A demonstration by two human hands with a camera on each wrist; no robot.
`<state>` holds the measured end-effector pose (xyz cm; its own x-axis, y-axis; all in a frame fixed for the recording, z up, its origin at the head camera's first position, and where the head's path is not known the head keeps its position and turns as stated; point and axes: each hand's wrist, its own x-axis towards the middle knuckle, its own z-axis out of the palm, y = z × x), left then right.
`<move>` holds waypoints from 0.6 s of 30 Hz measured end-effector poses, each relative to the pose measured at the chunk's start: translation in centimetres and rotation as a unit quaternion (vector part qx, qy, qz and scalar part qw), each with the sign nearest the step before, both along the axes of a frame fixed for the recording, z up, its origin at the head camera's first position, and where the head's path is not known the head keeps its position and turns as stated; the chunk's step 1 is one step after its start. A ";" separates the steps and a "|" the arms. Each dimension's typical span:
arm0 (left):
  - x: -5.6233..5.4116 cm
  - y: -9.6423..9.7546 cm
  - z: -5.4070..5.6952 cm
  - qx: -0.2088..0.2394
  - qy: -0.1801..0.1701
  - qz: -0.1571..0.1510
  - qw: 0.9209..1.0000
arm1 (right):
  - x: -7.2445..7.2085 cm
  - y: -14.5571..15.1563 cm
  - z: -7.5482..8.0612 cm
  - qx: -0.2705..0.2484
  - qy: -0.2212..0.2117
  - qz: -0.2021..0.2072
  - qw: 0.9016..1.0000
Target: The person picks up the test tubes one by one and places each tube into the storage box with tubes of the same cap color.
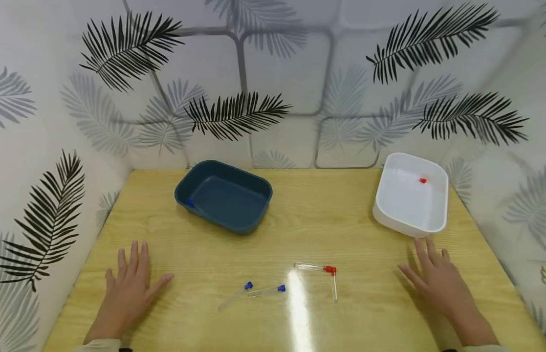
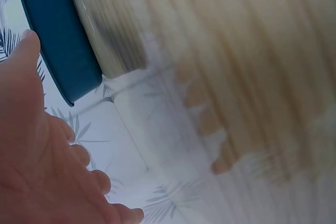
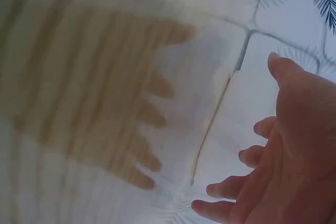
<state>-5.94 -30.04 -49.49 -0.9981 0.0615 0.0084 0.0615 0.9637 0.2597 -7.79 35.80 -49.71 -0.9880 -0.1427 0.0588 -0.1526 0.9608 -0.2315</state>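
My left hand (image 1: 128, 288) is over the left of the table with fingers spread, holding nothing. On the right, my right hand (image 1: 446, 286) has its fingers extended, its fingertips close to the white bin (image 1: 398, 226); whether they touch is unclear. Between the hands lie two clear tubes with blue caps, a left one (image 1: 234, 297) and a right one (image 1: 263, 292). Two red-capped tubes, one sideways (image 1: 310, 266) and one pointing toward me (image 1: 334, 287), have their caps together. Both wrist views show an empty palm.
A dark blue bin (image 1: 230, 224) stands at the back left, with a blue cap (image 1: 190, 202) inside. In the white bin is a red cap (image 1: 423, 180); any tubes attached are hard to make out. A leaf-patterned covering (image 1: 281, 73) rises behind the wooden table (image 1: 325, 210).
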 end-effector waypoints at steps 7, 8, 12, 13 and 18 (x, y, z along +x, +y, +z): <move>-0.6 0.1 0.5 0.006 -0.010 -0.007 1.000 | -1.3 -1.8 1.0 -0.030 -0.047 0.008 0.998; -0.6 0.1 0.5 0.006 -0.010 -0.007 1.000 | -1.4 -2.1 1.0 -0.031 -0.055 0.010 0.998; -0.6 0.1 0.5 0.009 0.003 -0.015 1.000 | -2.0 -3.2 1.0 -0.037 -0.066 0.017 0.997; -0.6 0.1 0.5 0.008 0.008 -0.019 1.000 | -2.2 -3.4 1.1 -0.039 -0.067 0.020 0.997; -1.1 0.3 0.5 0.019 0.026 -0.036 0.999 | -3.4 -4.8 1.9 -0.039 -0.066 0.039 0.996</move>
<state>-7.06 -29.78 -48.96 -0.9893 0.1314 0.0632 0.1443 0.9456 0.2914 -11.19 31.04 -47.81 -0.9738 -0.2200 -0.0577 -0.1896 0.9253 -0.3285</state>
